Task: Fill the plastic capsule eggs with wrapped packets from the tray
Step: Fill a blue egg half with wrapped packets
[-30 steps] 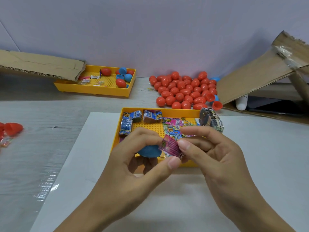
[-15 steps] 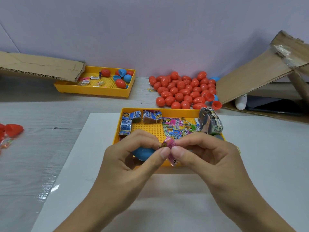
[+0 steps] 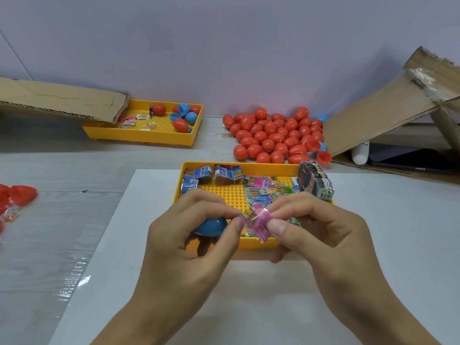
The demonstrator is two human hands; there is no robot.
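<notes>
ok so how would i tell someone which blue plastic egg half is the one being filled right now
Start at the nearer yellow pegboard tray on the white sheet, with two hands over its front edge. The blue plastic egg half is cradled in the left hand, beside the pink wrapped packet both hands pinch. The other blue halves lie in the far tray or by the red eggs.

The small pink wrapped packet [image 3: 257,221], pinched flat a second ago, has been folded between the fingers [image 3: 276,226] of both hands.
</notes>
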